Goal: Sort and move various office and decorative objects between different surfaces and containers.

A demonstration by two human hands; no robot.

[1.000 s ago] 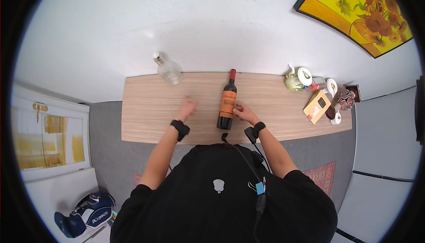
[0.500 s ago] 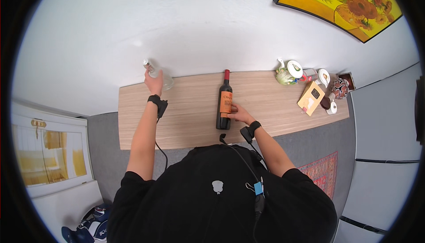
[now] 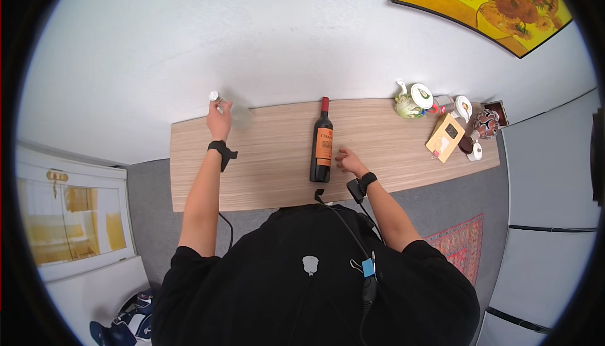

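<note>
The right hand (image 3: pixel 351 162) is now off the dark wine bottle (image 3: pixel 322 144), released just right of it at mid-length of the counter (image 3: pixel 271 163), while the left hand (image 3: pixel 218 122) grasps the clear glass bottle (image 3: pixel 241 117) at far left, leaving only that one held.

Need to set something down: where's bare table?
On the light wooden table, bare patches lie between the clear glass bottle and the dark, orange-labelled wine bottle, and between that and the green-white teapot. The right end is crowded: yellow box, patterned vase.

Orange lbl (image 3: pixel 324 147) on wine btl (image 3: pixel 321 140) has dk lettering (image 3: pixel 326 136).
</note>
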